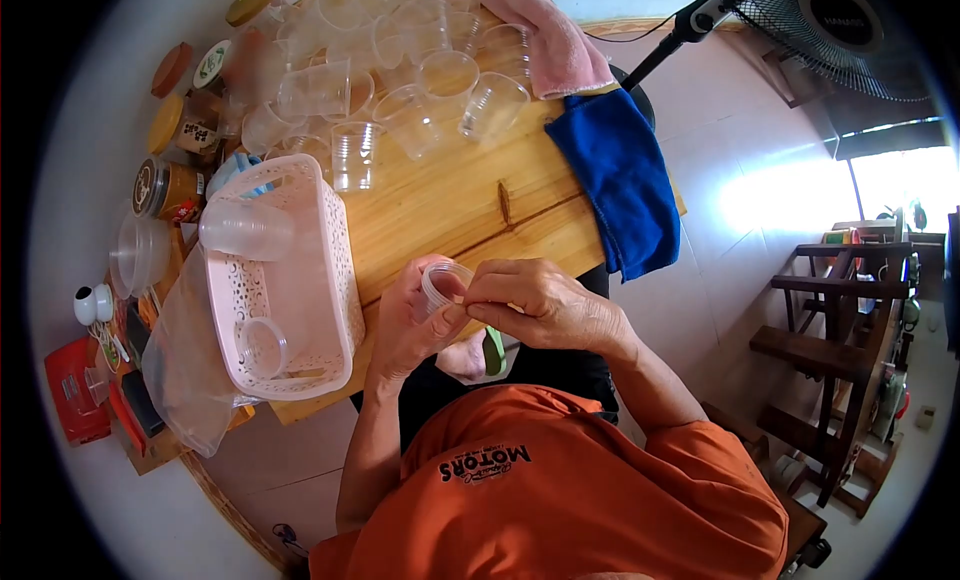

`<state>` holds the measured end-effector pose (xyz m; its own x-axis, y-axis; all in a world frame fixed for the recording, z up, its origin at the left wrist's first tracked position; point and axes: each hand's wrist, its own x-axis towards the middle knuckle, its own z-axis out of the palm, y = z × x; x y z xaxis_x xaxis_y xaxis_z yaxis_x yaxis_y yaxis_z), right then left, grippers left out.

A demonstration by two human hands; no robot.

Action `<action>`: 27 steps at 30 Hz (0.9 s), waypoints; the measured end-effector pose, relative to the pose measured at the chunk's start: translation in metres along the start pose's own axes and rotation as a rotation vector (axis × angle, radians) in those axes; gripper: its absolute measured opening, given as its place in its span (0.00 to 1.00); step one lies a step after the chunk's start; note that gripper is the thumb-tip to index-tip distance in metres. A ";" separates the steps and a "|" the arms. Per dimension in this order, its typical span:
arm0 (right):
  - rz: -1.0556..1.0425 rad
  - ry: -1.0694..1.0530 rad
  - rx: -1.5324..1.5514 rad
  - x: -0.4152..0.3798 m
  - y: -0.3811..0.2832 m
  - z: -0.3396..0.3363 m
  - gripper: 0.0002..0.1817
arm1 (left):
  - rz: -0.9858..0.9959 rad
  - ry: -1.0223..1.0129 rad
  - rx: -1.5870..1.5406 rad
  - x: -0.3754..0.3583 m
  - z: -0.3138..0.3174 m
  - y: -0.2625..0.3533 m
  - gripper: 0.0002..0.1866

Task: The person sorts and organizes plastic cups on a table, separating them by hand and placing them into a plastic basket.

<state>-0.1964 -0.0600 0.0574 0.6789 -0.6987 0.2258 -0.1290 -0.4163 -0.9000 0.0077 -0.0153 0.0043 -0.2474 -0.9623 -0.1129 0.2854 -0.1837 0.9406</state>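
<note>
My left hand [408, 315] is wrapped round a clear plastic cup [443, 283], or a few nested ones; its open end tilts up toward me. At the cup's rim, the thumb and fingers of my right hand [535, 302] are pinched together, and what lies between the fingertips is mostly hidden. To the left of my hands stands a pink plastic basket [345, 270]. Inside it are a translucent stack of cups [248, 230] and a single clear cup [263, 347]. Many loose clear cups [355, 155] lie or stand across the far part of the wooden table [450, 210].
A blue cloth [620, 180] and a pink towel [550, 45] hang over the table's right edge. Several lidded jars [165, 188] line the wall side. A plastic bag [190, 365] lies beside the basket. A black fan [830, 25] and wooden shelving [830, 350] stand to the right.
</note>
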 end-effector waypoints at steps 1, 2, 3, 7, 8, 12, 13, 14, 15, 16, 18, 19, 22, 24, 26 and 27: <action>-0.014 0.011 -0.014 0.000 0.000 0.001 0.05 | -0.001 0.005 -0.007 0.000 0.000 -0.001 0.31; -0.011 0.011 -0.014 0.000 -0.001 0.001 0.05 | -0.001 0.009 -0.014 0.000 0.000 -0.001 0.31; 0.002 0.017 -0.024 0.000 -0.002 0.001 0.05 | 0.000 0.007 -0.017 0.000 -0.001 -0.003 0.31; -0.027 0.063 -0.074 0.001 -0.003 0.003 0.06 | 0.013 0.024 -0.018 -0.001 0.000 -0.003 0.30; -0.025 0.065 -0.077 0.000 -0.003 0.003 0.06 | 0.012 0.034 -0.032 -0.001 0.002 -0.001 0.30; 0.003 0.050 -0.094 -0.002 -0.003 0.004 0.05 | 0.013 0.027 -0.039 -0.001 0.002 -0.002 0.28; 0.004 0.056 -0.095 -0.001 -0.003 0.004 0.04 | 0.013 0.027 -0.046 -0.001 0.002 -0.002 0.28; 0.000 0.048 -0.093 -0.001 -0.004 0.005 0.04 | 0.012 0.030 -0.054 -0.002 0.002 -0.003 0.28; 0.012 0.064 -0.108 -0.001 -0.005 0.004 0.04 | 0.014 0.039 -0.055 -0.002 0.002 -0.002 0.28; 0.026 0.078 -0.122 -0.002 -0.006 0.005 0.03 | 0.027 0.043 -0.024 -0.001 0.002 -0.002 0.27; 0.023 0.083 -0.122 -0.001 -0.008 0.005 0.02 | 0.029 0.066 0.001 0.000 0.002 -0.003 0.27; 0.022 0.100 -0.126 -0.001 -0.008 0.006 0.02 | 0.049 0.064 0.076 0.000 0.000 -0.003 0.26; 0.008 0.138 -0.126 -0.002 -0.004 0.010 0.03 | 0.054 0.081 0.103 -0.001 0.000 -0.005 0.25; 0.003 0.171 -0.133 -0.001 -0.002 0.013 0.05 | 0.012 0.079 -0.011 -0.001 0.004 0.000 0.24; 0.020 0.202 -0.126 0.000 -0.005 0.011 0.04 | 0.000 0.081 -0.029 -0.003 0.006 0.004 0.25; 0.031 0.232 -0.141 0.001 -0.007 0.008 0.04 | -0.003 0.060 -0.045 -0.003 0.006 0.005 0.25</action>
<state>-0.1893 -0.0531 0.0611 0.4916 -0.8200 0.2932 -0.2573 -0.4584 -0.8507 0.0047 -0.0124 0.0109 -0.1931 -0.9717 -0.1363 0.3267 -0.1946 0.9249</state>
